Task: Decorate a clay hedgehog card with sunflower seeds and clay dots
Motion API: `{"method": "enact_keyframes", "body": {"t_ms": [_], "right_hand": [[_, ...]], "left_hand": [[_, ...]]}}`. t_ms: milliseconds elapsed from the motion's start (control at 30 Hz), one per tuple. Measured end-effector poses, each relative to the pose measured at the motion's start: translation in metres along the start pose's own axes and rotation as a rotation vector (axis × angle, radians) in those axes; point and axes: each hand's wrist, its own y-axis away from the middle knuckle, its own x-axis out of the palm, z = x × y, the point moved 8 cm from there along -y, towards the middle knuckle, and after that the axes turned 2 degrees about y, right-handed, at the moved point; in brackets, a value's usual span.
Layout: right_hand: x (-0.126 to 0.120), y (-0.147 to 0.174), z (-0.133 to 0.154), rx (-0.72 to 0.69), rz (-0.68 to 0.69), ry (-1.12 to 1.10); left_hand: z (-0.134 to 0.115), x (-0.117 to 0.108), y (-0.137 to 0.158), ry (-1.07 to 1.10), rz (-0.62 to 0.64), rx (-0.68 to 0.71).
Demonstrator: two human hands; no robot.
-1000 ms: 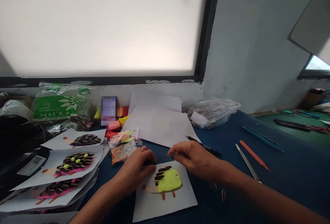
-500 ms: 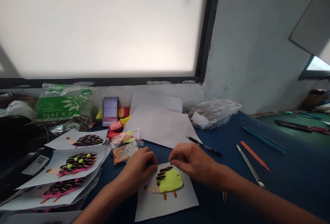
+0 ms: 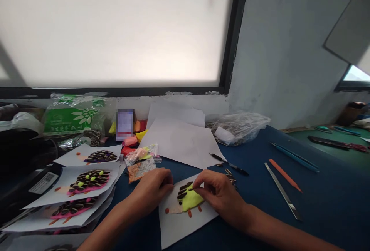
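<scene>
A white sheet of paper [image 3: 180, 231] lies before me. On it is a hedgehog figure with a yellow-green clay body [image 3: 190, 201], a pale clay snout [image 3: 174, 210] and small brown feet. Several dark sunflower seeds [image 3: 182, 195] stick to the body's upper left. My right hand [image 3: 219, 193] is over the body's right part, with thumb and forefinger pinched on a sunflower seed [image 3: 191, 189] at the clay. My left hand [image 3: 157, 183] is closed with curled fingers at the paper's upper left edge; anything inside them is hidden.
Finished hedgehog pictures [image 3: 86, 181] are stacked at left. Behind lie clay packets [image 3: 141, 170], white sheets [image 3: 179, 139], a green seed bag [image 3: 75, 116] and a clear plastic bag [image 3: 239, 128]. Loose seeds [image 3: 229, 174], a pen [image 3: 228, 163] and modelling tools [image 3: 285, 176] are at right.
My right hand has come down over the clay body, its pinched seed now against it. The paper has turned and shifted slightly right. Loose seeds behind my right hand now show.
</scene>
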Motion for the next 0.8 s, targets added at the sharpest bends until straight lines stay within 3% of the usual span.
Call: {"method": "enact_keyframes", "body": {"t_ms": [200, 367, 567, 800], "right_hand": [[0.000, -0.006, 0.002, -0.037, -0.010, 0.030], [-0.001, -0.009, 0.011, -0.115, 0.000, 0.101], [0.002, -0.008, 0.008, -0.135, 0.003, 0.113], [-0.005, -0.007, 0.003, -0.152, -0.049, 0.104]], "left_hand": [[-0.002, -0.001, -0.002, -0.014, -0.020, 0.025], [-0.016, -0.011, 0.003, 0.030, -0.165, 0.142], [-0.021, 0.005, 0.002, 0.171, -0.029, 0.153], [-0.017, 0.006, 0.002, 0.200, 0.040, 0.138]]}}
